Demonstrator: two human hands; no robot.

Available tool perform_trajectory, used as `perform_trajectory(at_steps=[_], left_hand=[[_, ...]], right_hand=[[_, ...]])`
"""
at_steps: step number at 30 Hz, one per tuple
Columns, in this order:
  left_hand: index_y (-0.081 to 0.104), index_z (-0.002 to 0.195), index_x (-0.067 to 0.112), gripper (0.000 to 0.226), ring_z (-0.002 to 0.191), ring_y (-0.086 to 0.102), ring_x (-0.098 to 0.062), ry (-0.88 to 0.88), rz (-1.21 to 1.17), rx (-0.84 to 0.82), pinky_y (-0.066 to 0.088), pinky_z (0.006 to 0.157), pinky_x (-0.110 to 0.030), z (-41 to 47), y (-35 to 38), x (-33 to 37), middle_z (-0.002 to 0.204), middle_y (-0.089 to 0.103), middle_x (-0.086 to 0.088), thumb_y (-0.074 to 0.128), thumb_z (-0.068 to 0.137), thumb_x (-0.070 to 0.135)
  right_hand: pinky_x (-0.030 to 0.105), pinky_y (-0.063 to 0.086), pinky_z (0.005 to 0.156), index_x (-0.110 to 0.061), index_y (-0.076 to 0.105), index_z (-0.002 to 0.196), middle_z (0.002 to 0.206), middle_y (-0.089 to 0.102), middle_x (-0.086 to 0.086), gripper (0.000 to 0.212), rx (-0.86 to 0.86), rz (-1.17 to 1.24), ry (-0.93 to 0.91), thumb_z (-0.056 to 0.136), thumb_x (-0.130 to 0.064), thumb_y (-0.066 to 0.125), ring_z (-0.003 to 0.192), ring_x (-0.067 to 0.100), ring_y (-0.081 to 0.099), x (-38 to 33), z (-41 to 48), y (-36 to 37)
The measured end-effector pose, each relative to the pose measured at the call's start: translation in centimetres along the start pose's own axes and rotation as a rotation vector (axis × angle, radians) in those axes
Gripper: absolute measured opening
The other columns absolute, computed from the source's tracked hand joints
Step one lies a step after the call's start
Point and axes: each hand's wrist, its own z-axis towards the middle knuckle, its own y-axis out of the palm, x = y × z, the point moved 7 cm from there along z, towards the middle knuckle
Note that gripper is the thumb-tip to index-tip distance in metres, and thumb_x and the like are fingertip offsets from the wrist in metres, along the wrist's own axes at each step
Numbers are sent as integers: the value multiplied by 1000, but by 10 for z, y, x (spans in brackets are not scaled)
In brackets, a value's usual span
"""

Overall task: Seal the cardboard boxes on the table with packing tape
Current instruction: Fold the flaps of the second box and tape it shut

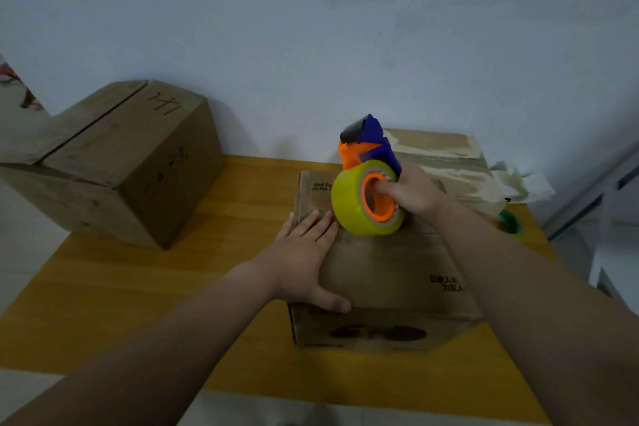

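At far left on the yellow table, large closed box. Toward the middle, left hand flat on the near box, fingers straight, thumb over its front edge. Just right, tape dispenser over that box's top, gripped by the right hand, a finger in the roll's core. Behind, third box; green roll at the right edge.

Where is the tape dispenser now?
In the head view, right of centre: the right hand holds the tape dispenser over the near cardboard box, beside the left hand.
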Motion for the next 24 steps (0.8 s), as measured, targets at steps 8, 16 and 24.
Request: perform_trajectory(at_steps=[8, 16, 24], left_hand=[[-11, 150, 19, 132, 142, -21, -14, 14, 11, -66, -19, 110, -46, 8, -4, -4, 157, -19, 2, 36, 53, 96], [-10, 150, 16, 131, 142, -20, -13, 25, 51, -61, -19, 111, -46, 8, -3, -5, 156, -20, 2, 32, 55, 96], [65, 116, 33, 82, 133, 32, -10, -301, -1082, 288, 9, 110, -37, -3, -37, -25, 136, 51, 8, -2, 84, 69]], right_hand=[[28, 41, 73, -26, 49, 127, 104, 48, -6, 70, 209, -425, -183, 67, 3, 72, 94, 13, 48, -19, -38, -31], [31, 34, 80, -22, 50, 135, 109, 52, 8, 74, 275, -774, -330, 69, -6, 78, 100, 28, 46, -32, -49, -15], [28, 35, 78, -25, 48, 136, 109, 50, 5, 71, 274, -768, -323, 73, -3, 71, 99, 23, 45, -32, -52, -17]])
